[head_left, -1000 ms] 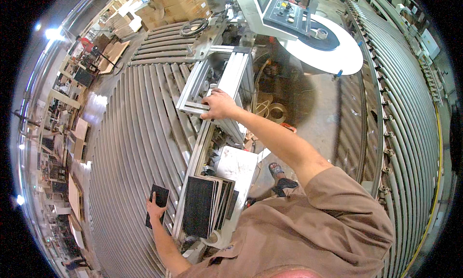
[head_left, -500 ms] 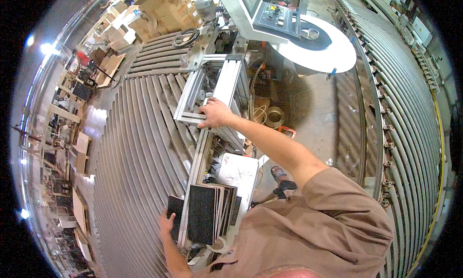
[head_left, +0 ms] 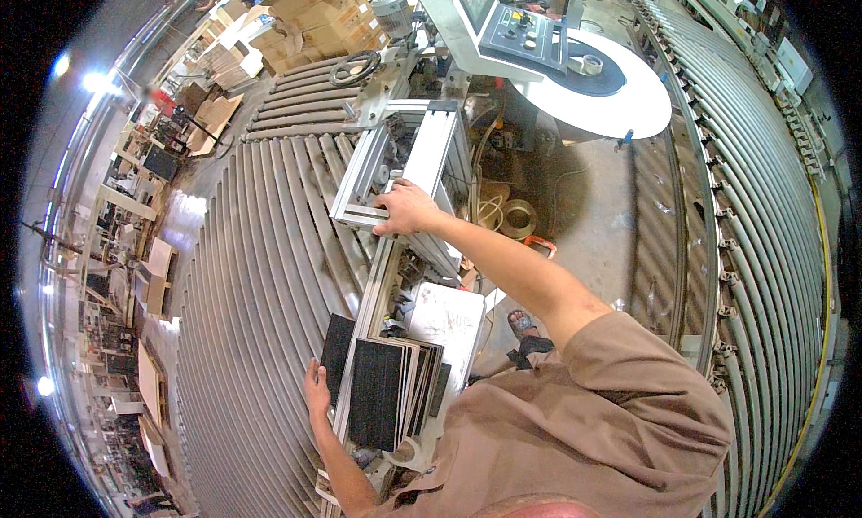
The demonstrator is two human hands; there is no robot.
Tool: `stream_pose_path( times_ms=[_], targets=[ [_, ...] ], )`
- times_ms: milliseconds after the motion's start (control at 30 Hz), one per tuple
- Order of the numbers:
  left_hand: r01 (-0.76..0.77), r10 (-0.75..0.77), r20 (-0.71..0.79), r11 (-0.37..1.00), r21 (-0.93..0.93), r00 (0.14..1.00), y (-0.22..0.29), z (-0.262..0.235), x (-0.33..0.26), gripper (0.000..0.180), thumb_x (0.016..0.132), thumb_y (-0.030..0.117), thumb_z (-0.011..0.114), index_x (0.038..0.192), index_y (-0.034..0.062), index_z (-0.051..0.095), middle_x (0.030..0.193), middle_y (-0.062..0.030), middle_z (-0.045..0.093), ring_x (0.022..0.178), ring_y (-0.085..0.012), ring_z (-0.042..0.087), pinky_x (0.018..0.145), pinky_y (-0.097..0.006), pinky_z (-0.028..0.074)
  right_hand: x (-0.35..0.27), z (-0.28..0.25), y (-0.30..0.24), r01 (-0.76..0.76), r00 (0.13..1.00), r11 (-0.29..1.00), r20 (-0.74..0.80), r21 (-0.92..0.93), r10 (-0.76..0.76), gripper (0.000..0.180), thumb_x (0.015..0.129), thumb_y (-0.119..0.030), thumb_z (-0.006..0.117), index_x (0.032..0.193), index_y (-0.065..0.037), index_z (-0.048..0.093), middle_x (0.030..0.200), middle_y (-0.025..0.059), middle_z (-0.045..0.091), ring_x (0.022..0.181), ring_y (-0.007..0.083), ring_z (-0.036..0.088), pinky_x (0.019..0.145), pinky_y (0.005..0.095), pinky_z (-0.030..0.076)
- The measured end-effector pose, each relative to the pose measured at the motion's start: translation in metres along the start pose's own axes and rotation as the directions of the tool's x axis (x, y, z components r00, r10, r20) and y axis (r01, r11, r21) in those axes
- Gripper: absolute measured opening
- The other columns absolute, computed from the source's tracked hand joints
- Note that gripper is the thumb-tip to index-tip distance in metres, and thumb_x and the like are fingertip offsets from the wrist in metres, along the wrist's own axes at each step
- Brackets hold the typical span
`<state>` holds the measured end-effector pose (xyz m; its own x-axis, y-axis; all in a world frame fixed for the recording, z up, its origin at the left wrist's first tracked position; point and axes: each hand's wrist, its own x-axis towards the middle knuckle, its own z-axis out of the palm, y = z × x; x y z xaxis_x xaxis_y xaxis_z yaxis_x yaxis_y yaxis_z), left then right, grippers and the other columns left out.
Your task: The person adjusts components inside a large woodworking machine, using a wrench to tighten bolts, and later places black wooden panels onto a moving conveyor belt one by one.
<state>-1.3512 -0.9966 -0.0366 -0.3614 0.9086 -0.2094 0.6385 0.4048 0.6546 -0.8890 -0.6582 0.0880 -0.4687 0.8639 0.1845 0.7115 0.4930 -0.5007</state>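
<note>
A thin black panel [head_left: 338,355] lies on the rollers at the left side of the metal guide rail [head_left: 367,307]. Beside its near left edge is my left hand [head_left: 317,390], fingers stretched out; whether the fingertips touch the panel I cannot tell. Across the rail, a stack of similar panels [head_left: 377,392] leans on edge, a black face toward the rollers. Farther off, my right hand [head_left: 406,209] rests with spread fingers on the near corner of an aluminium-profile frame [head_left: 429,150].
A wide roller conveyor [head_left: 260,276] fills the left; another roller conveyor [head_left: 763,159] runs along the right. A control panel [head_left: 519,38] stands ahead over a round white table [head_left: 642,96]. A white surface [head_left: 449,316] sits beside the stack. Cardboard boxes [head_left: 314,20] are piled far left.
The black panel has slid forward along the rail, away from me. My left hand has moved forward, its fingers now straighter. My right hand stays on the frame; the view has shifted slightly.
</note>
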Motion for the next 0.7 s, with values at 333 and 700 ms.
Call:
stream_pose_path(
  times_ms=[333, 700],
  targets=[
    [-0.179, 0.219, -0.061, 0.905, 0.385, 0.974, 0.143, 0.022, -0.101, 0.09, 0.099, 0.063, 0.07, 0.161, 0.0023, 0.049, 0.16, -0.0249, 0.054, 0.151, -0.0448, 0.046, 0.127, -0.052, 0.035, 0.0, 0.002, 0.0, 0.01, 1.0, 1.0, -0.021, -0.013, -0.01, 0.069, 0.079, -0.061, 0.074, 0.124, -0.009, 0.078, 0.116, 0.0233, 0.077, 0.127, 0.0379, 0.067, 0.129, 0.0468, 0.035],
    [-0.129, 0.075, 0.122, 0.84, 0.526, 0.99, 0.145, 0.065, -0.134, 0.142, 0.07, 0.083, 0.083, 0.174, 0.0079, 0.022, 0.174, -0.0278, 0.03, 0.158, -0.0488, 0.033, 0.131, -0.06, 0.028, -0.001, -0.006, -0.003, 0.008, 0.998, 1.0, 0.065, -0.014, -0.007, 0.075, 0.086, -0.063, 0.074, 0.139, -0.01, 0.073, 0.129, 0.0243, 0.074, 0.137, 0.0385, 0.061, 0.133, 0.0465, 0.029]
  ],
)
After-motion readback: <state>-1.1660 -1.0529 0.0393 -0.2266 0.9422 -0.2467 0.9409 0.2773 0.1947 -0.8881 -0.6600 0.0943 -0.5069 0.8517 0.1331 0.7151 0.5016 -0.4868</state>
